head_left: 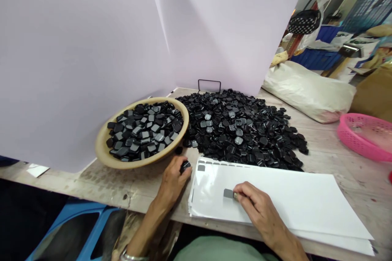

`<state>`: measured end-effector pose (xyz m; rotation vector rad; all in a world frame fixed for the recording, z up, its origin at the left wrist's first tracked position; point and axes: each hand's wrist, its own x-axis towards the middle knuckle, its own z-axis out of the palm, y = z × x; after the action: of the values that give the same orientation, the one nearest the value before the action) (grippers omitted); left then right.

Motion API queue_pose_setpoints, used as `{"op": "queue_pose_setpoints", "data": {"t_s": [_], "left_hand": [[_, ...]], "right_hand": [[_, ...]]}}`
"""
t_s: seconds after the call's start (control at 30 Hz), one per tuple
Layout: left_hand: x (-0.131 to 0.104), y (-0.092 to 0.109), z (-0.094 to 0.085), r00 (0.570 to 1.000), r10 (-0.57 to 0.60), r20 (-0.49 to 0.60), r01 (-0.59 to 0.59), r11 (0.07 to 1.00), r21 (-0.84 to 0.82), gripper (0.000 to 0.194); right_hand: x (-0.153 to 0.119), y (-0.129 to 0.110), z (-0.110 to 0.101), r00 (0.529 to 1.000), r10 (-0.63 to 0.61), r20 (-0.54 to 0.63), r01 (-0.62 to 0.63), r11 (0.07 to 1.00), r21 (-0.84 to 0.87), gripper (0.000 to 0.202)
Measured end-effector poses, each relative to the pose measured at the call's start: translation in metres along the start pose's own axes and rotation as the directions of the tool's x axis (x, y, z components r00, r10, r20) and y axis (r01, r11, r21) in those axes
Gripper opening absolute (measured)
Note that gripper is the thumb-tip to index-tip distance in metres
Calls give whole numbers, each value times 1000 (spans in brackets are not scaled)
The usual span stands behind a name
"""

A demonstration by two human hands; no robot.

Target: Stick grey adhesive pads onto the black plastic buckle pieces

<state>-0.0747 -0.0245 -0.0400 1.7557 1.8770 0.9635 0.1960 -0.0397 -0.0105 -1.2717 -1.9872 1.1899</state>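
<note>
My left hand (174,175) is closed, its thumb and fingers around a small black plastic piece (185,166), beside the rim of the tan basin (104,153). My right hand (260,208) is over a stack of white sheets (306,200), fingers pinched on something small and brownish that they mostly hide. Right at those fingertips is a grey rounded square (228,193); whether it lies flat or is held cannot be made out. A row of similar grey squares (201,168) runs along the top sheet's upper left edge.
Black pieces with grey faces (143,130) fill the basin. Behind the sheets spreads a large heap of black pieces (245,126). A pink basket (361,140) and a white sack (309,89) stand right. Pale panels (92,49) wall the back; a blue stool (79,220) is below left.
</note>
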Motion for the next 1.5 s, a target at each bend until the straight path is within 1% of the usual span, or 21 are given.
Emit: {"op": "queue_pose_setpoints", "data": {"t_s": [0.03,0.07,0.1,0.13,0.17,0.23,0.27,0.33,0.4,0.5,0.57,0.63,0.73,0.87,0.93,1.07,1.33,1.5], "left_hand": [[-3,4,-4,995,-102,-18,99,986,-135,20],[-5,9,-7,978,-210,0,201,939,-278,23],[-6,16,-10,953,-300,52,295,866,-404,27],[-7,25,-12,925,-359,127,371,778,-507,31],[-8,34,-12,899,-383,212,431,689,-582,35],[-10,52,-8,862,-366,351,504,546,-670,37],[-12,60,-3,850,-338,405,526,492,-694,37],[-15,71,8,838,-255,483,546,426,-722,35],[-18,76,19,827,-166,537,555,394,-732,34],[-21,79,30,794,-91,601,585,383,-715,35],[-22,79,34,776,-79,625,602,389,-698,36],[-22,80,35,769,-76,635,607,398,-688,37],[-23,81,37,757,-87,648,620,407,-670,39],[-24,82,40,760,-119,639,620,427,-658,39],[-24,83,40,760,-114,640,620,420,-662,39],[-24,85,39,747,-109,656,637,401,-659,39],[-25,81,40,741,-95,664,639,401,-656,39],[-24,81,36,751,-59,658,617,419,-666,25]], "right_hand": [[0,0,0,1000,-9,3,9,1000,9,18],[0,0,0,1000,-21,2,21,1000,20,18],[1,0,-1,999,-35,-5,35,999,30,18],[1,-1,-1,999,-49,-17,50,998,38,18],[1,-2,-2,997,-65,-35,66,997,42,18],[0,-5,-2,992,-100,-75,103,994,37,17],[-1,-7,-3,988,-124,-94,127,992,28,17],[-4,-9,-4,977,-173,-124,176,984,7,17],[-6,-9,-4,967,-207,-149,207,978,-18,17],[-6,-5,-2,953,-231,-194,223,973,-62,17],[-4,-2,1,937,-262,-230,250,965,-80,17],[-2,1,4,918,-303,-255,289,953,-93,16],[0,2,8,909,-334,-249,312,942,-124,17],[1,2,12,914,-342,-219,308,935,-176,20],[1,3,14,916,-344,-204,307,932,-194,20],[2,3,15,916,-351,-196,309,926,-216,21],[3,3,13,925,-343,-163,301,924,-237,22],[2,2,13,935,-324,-143,285,929,-237,22]]}}
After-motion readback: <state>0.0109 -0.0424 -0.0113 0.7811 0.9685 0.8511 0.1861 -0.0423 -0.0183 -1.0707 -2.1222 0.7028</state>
